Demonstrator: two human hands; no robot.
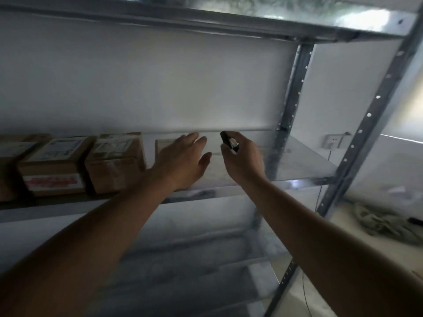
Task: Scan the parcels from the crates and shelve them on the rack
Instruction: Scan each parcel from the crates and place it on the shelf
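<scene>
The left hand (183, 160) reaches onto the metal shelf (304, 165) with its fingers straight and spread loosely, palm down, over a small brown parcel (163, 145) that it mostly hides; whether the fingers actually touch the box cannot be told. The right hand (243, 156) hovers just beside it, fingers curled round a small black handheld scanner (229, 139) whose dark tip sticks up above the thumb. A narrow gap separates the two hands.

Left of the hidden parcel stands a taped cardboard box (115, 162) with a white label on top, close beside it. Next comes another labelled box (53, 165) with a red-and-white sticker on its front face, and a further carton (9, 156) is cut off by the picture's left edge. All sit near the shelf's front lip in one row.

Right of the hands the shelf surface lies bare up to the perforated rear upright (289, 97) and the front upright (366, 124) of the rack. The shelf above (206, 17) leaves generous headroom over the boxes. Behind is a white wall, carrying a socket (333, 140) beyond the rack's right end. Lower shelves (183, 255) show blurred beneath the forearms, and a crumpled grey cloth (386, 221) lies on the floor to the right.
</scene>
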